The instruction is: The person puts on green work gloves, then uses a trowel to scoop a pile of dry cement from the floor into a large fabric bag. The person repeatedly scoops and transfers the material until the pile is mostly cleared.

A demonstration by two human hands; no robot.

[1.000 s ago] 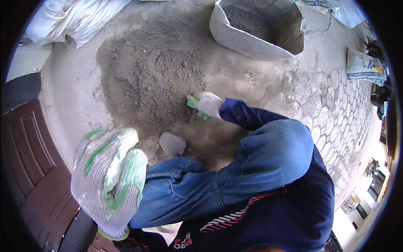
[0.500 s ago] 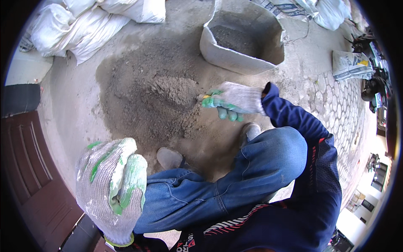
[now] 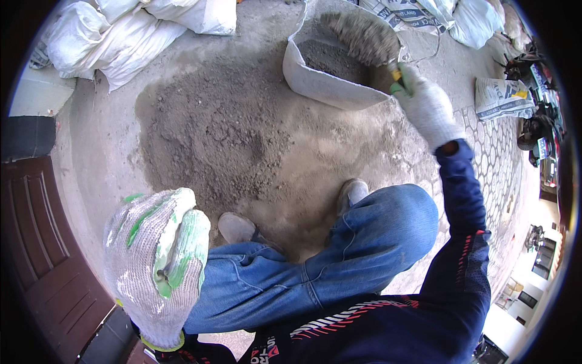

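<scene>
My right hand, in a white knit glove with green coating, grips the yellow-and-black handle of a trowel. Its blade is hidden under a heaped load of grey sandy mix, blurred by motion, held over an open pale container. More grey material lies inside that container. On the ground in front of me spreads a pile of the same grey mix. My left hand, gloved alike, is closed beside my knee, its fingers curled in and nothing visible in them.
White sacks are heaped at the far left. Printed bags stand behind the container, and another bag lies to the right on hexagonal paving. A brown panelled door is at the left. My shoes border the pile.
My right hand has moved away from me and to the right, carrying the loaded trowel from the pile to over the container. The left hand has barely shifted.
</scene>
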